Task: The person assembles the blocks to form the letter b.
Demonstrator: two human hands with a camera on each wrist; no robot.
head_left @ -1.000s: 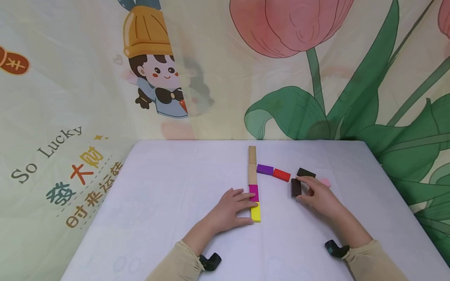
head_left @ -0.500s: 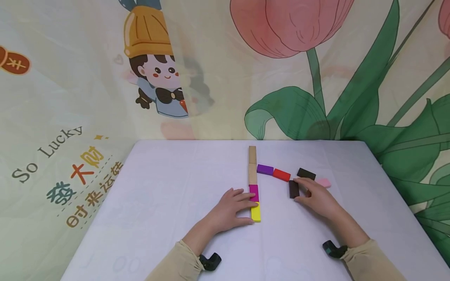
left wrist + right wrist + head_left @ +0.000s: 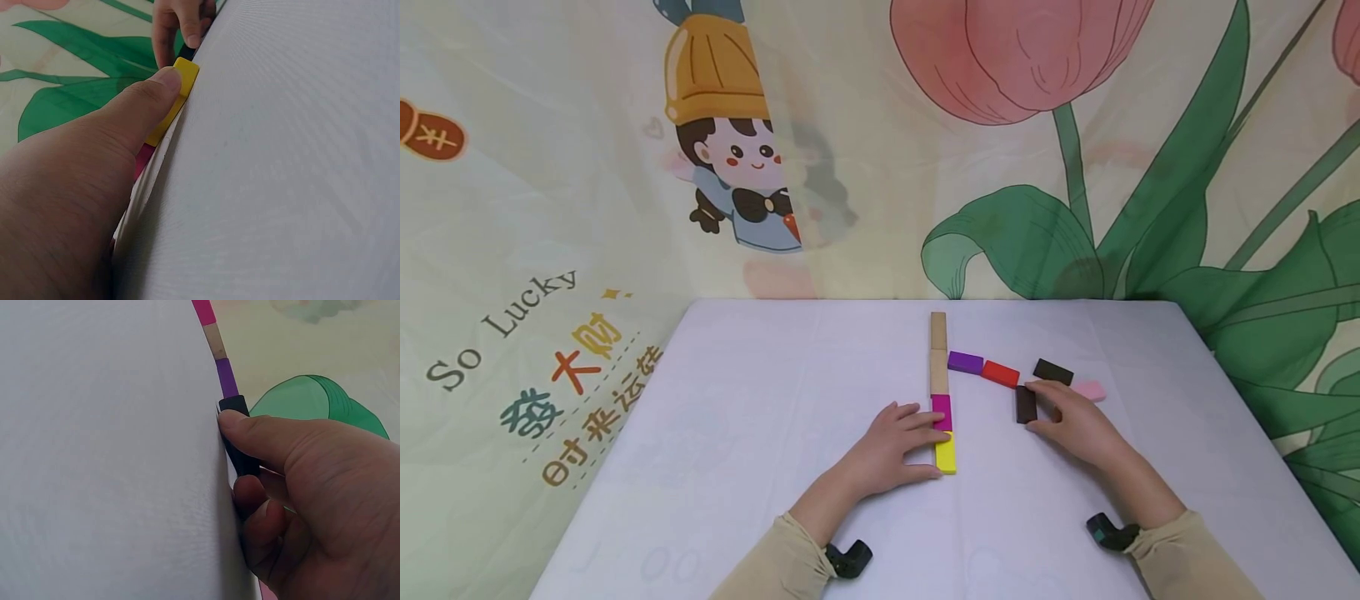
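Two hands worked on the desk (image 3: 760, 400). Left hand (image 3: 887, 450) pressed flat fingers on the yellow block (image 3: 946, 454), near end of the row. Right hand (image 3: 1075, 421) pinched the dark block (image 3: 1026, 404), right of the row, probably lying flat. Risk: a nudge could skew the row.

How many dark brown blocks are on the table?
2. One dark block is under the right hand; the other dark block lies behind it, beside the pink block. None seems hidden.
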